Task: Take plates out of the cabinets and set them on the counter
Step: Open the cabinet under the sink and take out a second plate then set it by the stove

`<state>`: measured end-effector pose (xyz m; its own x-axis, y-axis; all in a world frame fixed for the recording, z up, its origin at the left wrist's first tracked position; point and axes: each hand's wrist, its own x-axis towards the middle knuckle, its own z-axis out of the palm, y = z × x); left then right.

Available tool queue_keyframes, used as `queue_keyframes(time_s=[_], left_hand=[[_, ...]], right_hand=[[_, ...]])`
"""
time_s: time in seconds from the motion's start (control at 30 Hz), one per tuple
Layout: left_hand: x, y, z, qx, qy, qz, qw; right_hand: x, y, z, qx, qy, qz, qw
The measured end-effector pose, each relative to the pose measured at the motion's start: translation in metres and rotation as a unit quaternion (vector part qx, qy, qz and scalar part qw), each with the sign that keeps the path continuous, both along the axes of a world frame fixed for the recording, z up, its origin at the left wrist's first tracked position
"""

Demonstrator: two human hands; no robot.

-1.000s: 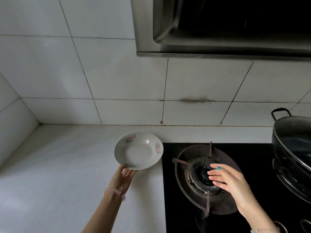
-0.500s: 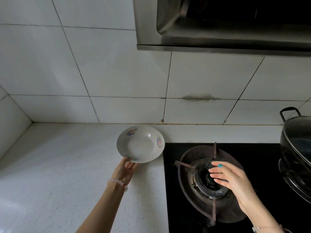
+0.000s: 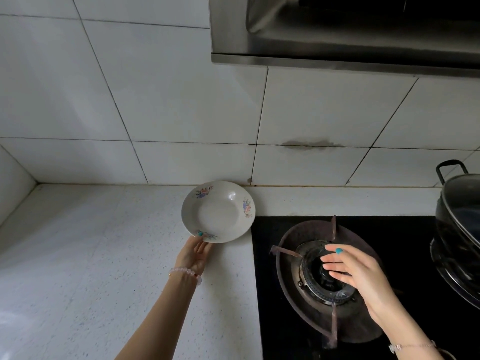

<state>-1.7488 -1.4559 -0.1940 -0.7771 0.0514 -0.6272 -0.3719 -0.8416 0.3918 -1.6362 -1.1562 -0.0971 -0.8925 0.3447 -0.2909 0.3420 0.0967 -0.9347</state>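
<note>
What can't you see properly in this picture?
Head view:
Left hand: fingertips hidden under the plate.
Pot: cut off by the right edge; its inside is too dark.
Range hood: cut off by the top edge.
Burner: centre partly covered by the right hand.

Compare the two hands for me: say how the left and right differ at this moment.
The left hand grips the plate by its near rim, thumb on top; the right hand holds nothing, fingers straight. The left hand is over the white counter; the right hand is over the stove burner. The left wrist wears pink beads, the right a thin chain. Both show teal nail polish.
</note>
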Motion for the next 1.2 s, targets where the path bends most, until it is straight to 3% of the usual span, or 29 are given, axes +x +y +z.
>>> queue_keyframes(time_s=[0.27, 0.53, 0.73, 0.87, 0.97, 1.07, 1.13, 1.2], left_hand=[[-0.015, 0.001, 0.002, -0.081, -0.039, 0.02, 0.996], [-0.021, -0.001, 0.017, -0.097, -0.058, -0.022, 0.993], [0.005, -0.007, 0.025, -0.124, -0.029, -0.007, 0.992], [0.024, -0.014, 0.042, -0.211, 0.028, -0.053, 0.976], [0.037, -0.015, 0.068, -0.305, 0.097, -0.095, 0.943], [0.054, -0.01, 0.091, -0.425, 0.179, -0.126, 0.878], [0.067, -0.005, 0.102, -0.519, 0.234, -0.146, 0.809], [0.083, 0.001, 0.112, -0.633, 0.286, -0.153, 0.703]], right_hand=[[-0.003, -0.008, 0.002, 0.003, -0.003, 0.003, 1.0], [0.001, -0.009, 0.008, 0.006, 0.01, 0.005, 1.0], [0.009, -0.004, 0.012, 0.006, 0.026, 0.001, 1.0], [0.017, -0.003, 0.013, 0.0, 0.035, 0.007, 0.999], [0.026, -0.001, 0.015, -0.006, 0.046, 0.014, 0.999], [0.036, 0.0, 0.019, -0.012, 0.063, 0.011, 0.998], [0.043, 0.001, 0.023, -0.011, 0.076, 0.007, 0.997], [0.051, 0.001, 0.027, 0.004, 0.095, 0.003, 0.995]])
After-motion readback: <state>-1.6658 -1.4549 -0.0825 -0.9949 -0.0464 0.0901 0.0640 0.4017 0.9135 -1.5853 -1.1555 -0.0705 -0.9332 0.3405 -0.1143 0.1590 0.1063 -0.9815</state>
